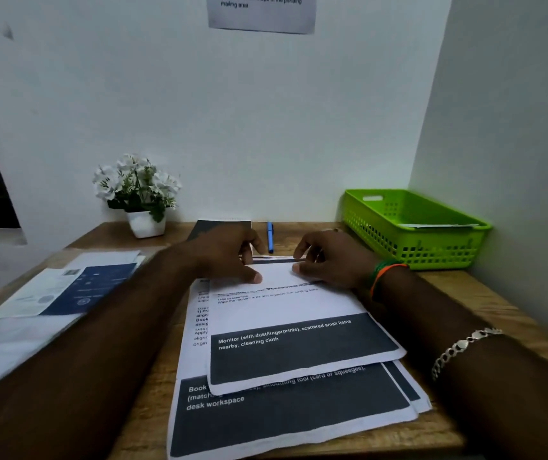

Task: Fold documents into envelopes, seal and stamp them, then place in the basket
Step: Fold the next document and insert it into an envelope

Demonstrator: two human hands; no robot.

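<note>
Left hand [229, 257] and right hand [325, 260] pinched the folded-over far edge of the top white printed sheet [299, 313] on the wooden worktop [448, 287]. Folding step, likely; creasing next. Green plastic basket [412, 254] far right.

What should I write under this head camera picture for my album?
Both hands fold the top sheet over, beside a green basket.

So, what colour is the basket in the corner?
The basket is bright green; the head view shows it.
</note>
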